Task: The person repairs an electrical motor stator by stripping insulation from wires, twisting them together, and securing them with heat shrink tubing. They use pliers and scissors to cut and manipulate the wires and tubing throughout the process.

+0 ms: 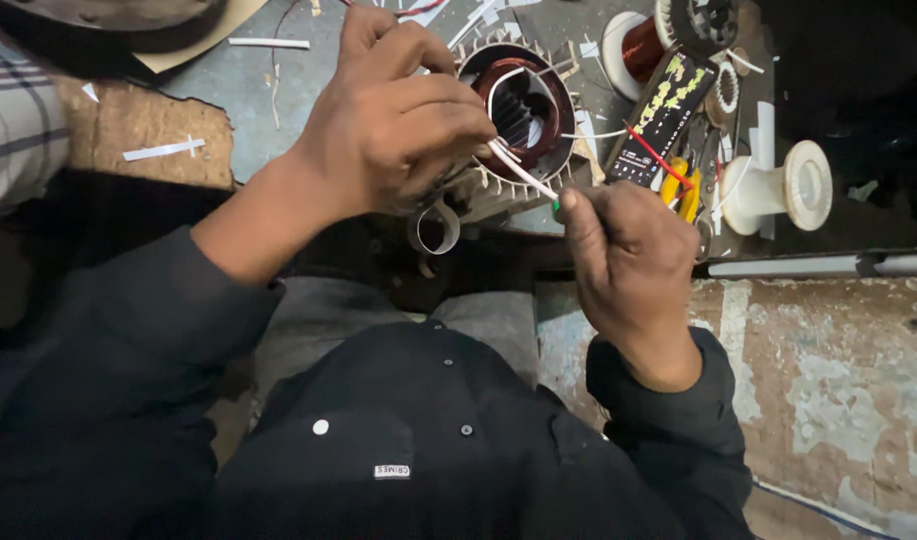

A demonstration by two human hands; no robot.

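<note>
Black long sleeves, small white buttons

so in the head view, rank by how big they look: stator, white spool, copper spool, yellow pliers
1. stator
2. white spool
3. copper spool, cut off by the frame edge, so unsure
4. yellow pliers, partly hidden

light: dim overall, brighter at top; shadows: deep lower left; focus: mostly sharp

A flat black rectangular packet (662, 115) with yellow print lies tilted between the copper-wire spools, upper right
</note>
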